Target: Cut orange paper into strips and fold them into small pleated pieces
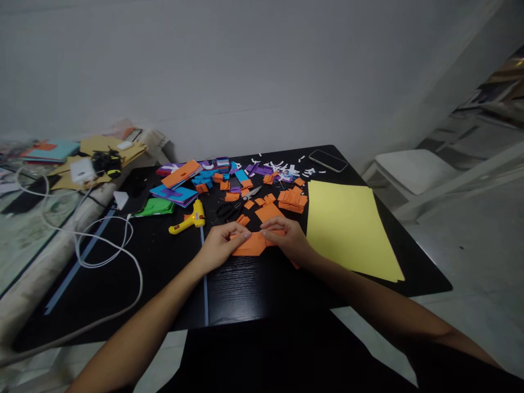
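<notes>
Forearms (pixel 155 330) over black table (pixel 233 297) (grey wall (pixel 245 65) behind).

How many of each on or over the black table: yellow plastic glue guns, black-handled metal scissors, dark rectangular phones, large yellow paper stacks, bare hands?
Yellow glue gun: 1
Black-handled scissors: 1
Dark phone: 1
Yellow paper stack: 1
Bare left hand and bare right hand: 2
Total: 6

It's the orange paper (pixel 249 246) now, folded, one lower corner slanting, stretched crosswise over the black desk (pixel 233 297).
</notes>
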Action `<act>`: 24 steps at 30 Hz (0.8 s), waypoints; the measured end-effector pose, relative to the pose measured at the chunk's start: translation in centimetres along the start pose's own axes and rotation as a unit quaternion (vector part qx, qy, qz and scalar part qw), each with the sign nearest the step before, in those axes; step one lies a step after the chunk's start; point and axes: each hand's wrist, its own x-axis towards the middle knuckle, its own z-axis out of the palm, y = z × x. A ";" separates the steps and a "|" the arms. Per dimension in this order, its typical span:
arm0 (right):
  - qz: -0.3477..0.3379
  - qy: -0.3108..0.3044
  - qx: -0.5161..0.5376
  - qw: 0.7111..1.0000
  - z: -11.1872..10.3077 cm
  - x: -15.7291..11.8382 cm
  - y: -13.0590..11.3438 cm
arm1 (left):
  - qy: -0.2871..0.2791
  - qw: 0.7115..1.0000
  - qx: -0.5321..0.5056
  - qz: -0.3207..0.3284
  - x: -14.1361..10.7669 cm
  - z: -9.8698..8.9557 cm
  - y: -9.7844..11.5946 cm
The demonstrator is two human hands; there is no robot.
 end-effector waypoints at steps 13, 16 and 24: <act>-0.007 0.025 0.009 1.000 -0.1 0.2 0.0 | -0.005 0.999 -0.038 -0.023 0.5 -0.9 0.1; -0.007 0.030 0.027 0.999 -0.2 0.4 0.1 | 0.006 0.997 -0.072 -0.040 0.7 -1.2 0.0; -0.005 0.003 0.040 0.999 -0.3 0.5 0.6 | 0.042 0.996 -0.073 -0.034 0.7 -1.2 -0.1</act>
